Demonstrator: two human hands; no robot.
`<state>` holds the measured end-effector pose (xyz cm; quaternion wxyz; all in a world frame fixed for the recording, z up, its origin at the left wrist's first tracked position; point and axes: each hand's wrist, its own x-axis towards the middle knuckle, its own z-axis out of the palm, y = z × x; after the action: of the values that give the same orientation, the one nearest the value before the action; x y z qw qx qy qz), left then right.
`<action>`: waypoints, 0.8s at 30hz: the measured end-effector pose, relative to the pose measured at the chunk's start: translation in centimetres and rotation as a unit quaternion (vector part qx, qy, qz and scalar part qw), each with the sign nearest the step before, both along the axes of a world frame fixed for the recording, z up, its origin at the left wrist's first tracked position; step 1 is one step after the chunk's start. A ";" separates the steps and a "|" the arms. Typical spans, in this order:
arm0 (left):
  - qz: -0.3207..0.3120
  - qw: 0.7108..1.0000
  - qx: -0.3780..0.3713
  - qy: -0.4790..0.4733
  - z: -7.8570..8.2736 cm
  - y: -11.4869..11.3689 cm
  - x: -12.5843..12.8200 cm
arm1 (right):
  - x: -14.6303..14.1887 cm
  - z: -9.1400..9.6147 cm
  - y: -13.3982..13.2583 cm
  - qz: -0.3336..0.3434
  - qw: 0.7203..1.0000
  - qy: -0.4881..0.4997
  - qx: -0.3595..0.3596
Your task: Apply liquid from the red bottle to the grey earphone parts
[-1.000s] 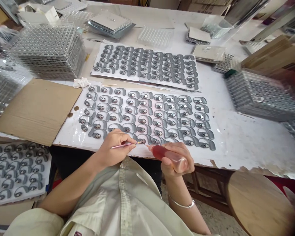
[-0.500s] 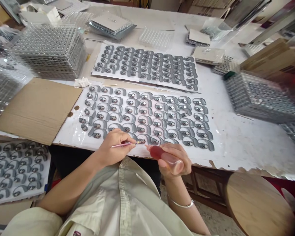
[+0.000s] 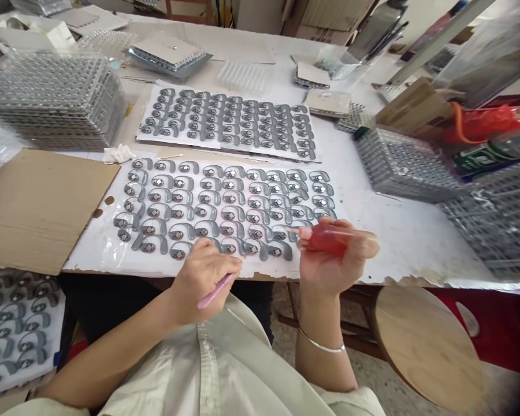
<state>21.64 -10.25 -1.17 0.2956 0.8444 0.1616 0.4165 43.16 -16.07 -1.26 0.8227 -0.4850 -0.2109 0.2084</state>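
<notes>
My left hand [image 3: 203, 277] is closed around a slim pink tool [image 3: 215, 290] with a narrow yellowish tip; its exact kind is unclear. That tip is close to the front row of grey hook-shaped parts [image 3: 252, 247], each with a round metallic piece, laid in rows on a white sheet [image 3: 93, 249]. My right hand [image 3: 327, 274] grips a squeeze bottle [image 3: 329, 238] of red liquid. The bottle lies nearly level over the right part of the rows, its thin nozzle pointing left.
A second sheet of similar parts [image 3: 229, 118] lies behind. Stacked clear trays [image 3: 56, 95] and cardboard [image 3: 43, 202] are at left, more trays [image 3: 405, 164] at right. A round wooden stool [image 3: 424, 346] stands below the table's right front edge.
My right hand has lifted the bottle away from the front row, up and right, turning its nozzle left. My left hand keeps the pink tool, now more tilted. The view has shifted right.
</notes>
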 end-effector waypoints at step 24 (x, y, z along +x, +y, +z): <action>0.064 0.994 0.070 0.061 -1.4 -2.1 -1.5 | -1.1 0.0 0.6 0.101 0.995 -0.017 0.015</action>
<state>20.18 -12.31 -2.58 0.1978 0.8747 0.2033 0.3929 42.08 -15.44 -1.21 0.8010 -0.4524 -0.2761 0.2785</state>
